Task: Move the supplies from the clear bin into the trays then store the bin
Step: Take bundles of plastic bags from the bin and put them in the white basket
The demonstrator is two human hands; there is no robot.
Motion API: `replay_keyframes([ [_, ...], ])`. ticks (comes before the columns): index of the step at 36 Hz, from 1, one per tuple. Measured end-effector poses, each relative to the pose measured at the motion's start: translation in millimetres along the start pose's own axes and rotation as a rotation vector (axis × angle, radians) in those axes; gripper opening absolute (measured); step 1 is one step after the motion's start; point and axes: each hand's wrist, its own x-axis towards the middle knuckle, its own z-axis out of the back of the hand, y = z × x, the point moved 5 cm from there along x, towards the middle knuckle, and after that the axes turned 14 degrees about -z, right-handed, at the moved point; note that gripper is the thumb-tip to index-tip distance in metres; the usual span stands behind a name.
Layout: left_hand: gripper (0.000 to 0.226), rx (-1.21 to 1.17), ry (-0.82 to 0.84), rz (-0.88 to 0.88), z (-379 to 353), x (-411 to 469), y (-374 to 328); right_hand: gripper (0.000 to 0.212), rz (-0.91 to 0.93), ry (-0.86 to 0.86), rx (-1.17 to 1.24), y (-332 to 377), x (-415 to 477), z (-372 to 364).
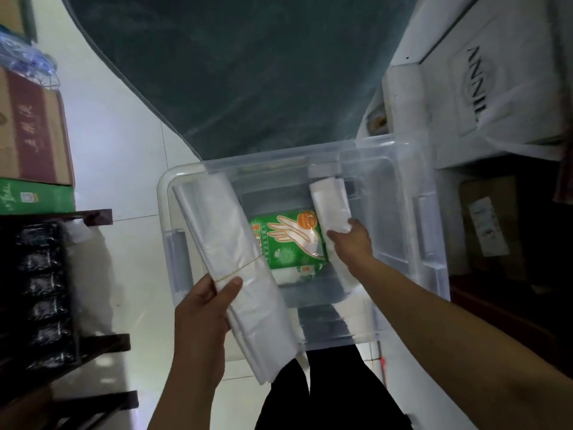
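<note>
Left hand [206,301] up close pinches a long bundle of clear plastic bags [231,259], thumb on top near its rubber band, slanting over the clear bin's [429,212] left rim. Right hand [352,240], reaching inside, grips a small white roll [330,204] just beside the green glove packet [290,240] on the bottom.

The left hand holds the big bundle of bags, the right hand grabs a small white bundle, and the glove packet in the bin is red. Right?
Not quite. The head view shows the glove packet in the bin is green, not red. The rest is right.
</note>
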Motion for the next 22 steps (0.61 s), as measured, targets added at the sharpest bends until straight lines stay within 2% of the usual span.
replay_keyframes([
  [3, 0.02, 0.004, -0.039, 0.043, 5, -4, 12, 0.084, -0.068, -0.052, -0.277, -13, 36, -8],
  [6, 0.023, 0.022, -0.046, 0.071, 7, -8, 21, 0.099, -0.127, -0.036, -0.308, -17, 58, -22],
  [12, 0.025, 0.043, -0.076, 0.106, 14, -7, 31, 0.11, -0.172, -0.129, -0.376, -21, 79, -38],
  [14, 0.023, 0.041, -0.082, 0.123, 15, -6, 33, 0.103, -0.171, -0.14, -0.391, -23, 82, -34],
  [19, 0.023, 0.013, -0.071, 0.16, 16, -1, 27, 0.055, -0.03, -0.12, -0.345, -17, 73, -14],
  [22, 0.023, -0.004, -0.065, 0.157, 19, 0, 18, 0.04, 0.027, -0.072, -0.372, -16, 64, -6],
])
